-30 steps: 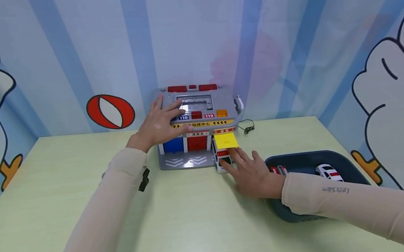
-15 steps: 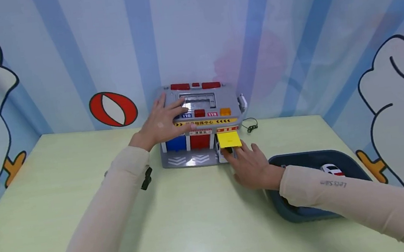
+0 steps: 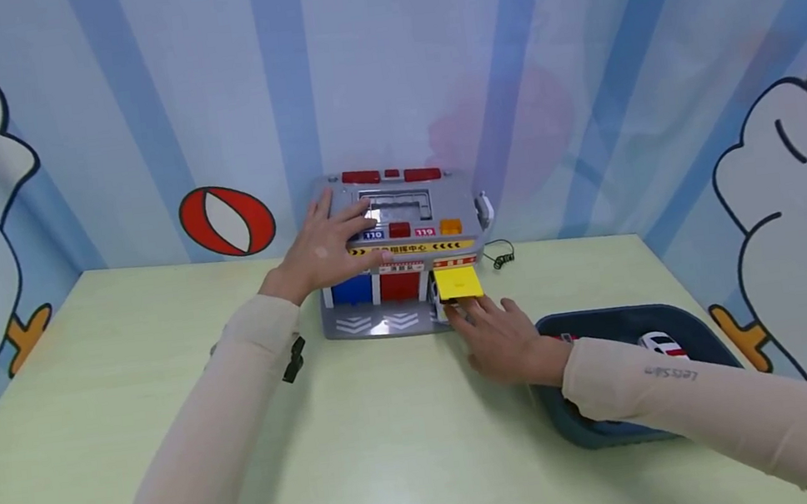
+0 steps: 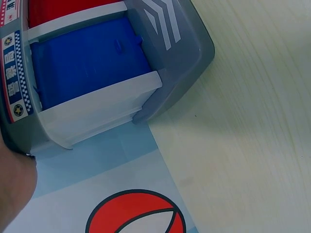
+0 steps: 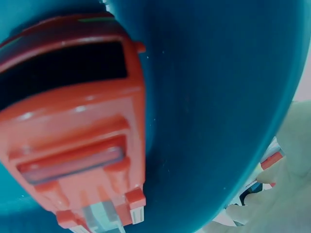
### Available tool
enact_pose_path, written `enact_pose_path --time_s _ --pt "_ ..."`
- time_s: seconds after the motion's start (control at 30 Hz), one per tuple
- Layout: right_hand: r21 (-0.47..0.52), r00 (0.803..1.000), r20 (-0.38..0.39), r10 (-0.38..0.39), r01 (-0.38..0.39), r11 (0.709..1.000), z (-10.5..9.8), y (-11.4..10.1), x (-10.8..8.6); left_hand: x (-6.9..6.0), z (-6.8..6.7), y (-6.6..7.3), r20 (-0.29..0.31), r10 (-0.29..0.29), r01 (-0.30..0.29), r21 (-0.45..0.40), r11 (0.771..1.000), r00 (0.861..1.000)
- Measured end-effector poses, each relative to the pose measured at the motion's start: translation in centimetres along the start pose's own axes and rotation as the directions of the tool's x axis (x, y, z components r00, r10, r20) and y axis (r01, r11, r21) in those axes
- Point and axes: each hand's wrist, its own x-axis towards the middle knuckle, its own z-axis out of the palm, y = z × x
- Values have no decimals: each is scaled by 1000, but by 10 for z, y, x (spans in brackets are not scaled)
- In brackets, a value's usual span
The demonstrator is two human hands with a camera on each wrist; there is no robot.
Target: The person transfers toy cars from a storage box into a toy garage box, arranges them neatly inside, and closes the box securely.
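Observation:
A grey toy rescue station [image 3: 451, 204] stands at the back of the table. My left hand [image 3: 323, 249] rests on its roof with fingers spread and thumb along the front edge. The station's yellow door [image 3: 458, 283] is raised; beneath it shows a sliver of a white toy vehicle [image 3: 443, 313], mostly inside the bay. Fingertips of my right hand [image 3: 506, 344] reach the vehicle's rear under the door, fingers extended; the exact contact is partly hidden. Closed beside it are the red door [image 3: 401, 286] and the blue door [image 4: 87, 63].
A dark blue tray [image 3: 622, 312] sits at the right, under my right forearm. It holds a white toy car [image 3: 662, 343] and a red toy truck [image 5: 73, 121]. A thin black cord [image 3: 503, 258] lies behind the station's right side. A patterned curtain [image 3: 379, 53] hangs behind the table.
The white vehicle has slid deeper into the bay beneath the yellow door, with my right hand following it forward. My left hand stays on the roof.

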Motion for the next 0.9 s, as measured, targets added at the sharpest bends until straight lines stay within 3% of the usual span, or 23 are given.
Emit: enact_pose_path --time_s 0.4,0.9 --pt "33 997 76 5 -7 999 -1 5 0 0 0 0 -4 6 -6 -9 1000 1000" --pt "55 1000 23 7 -9 998 -3 2 7 -1 -2 0 2 4 -4 1 1000 1000"
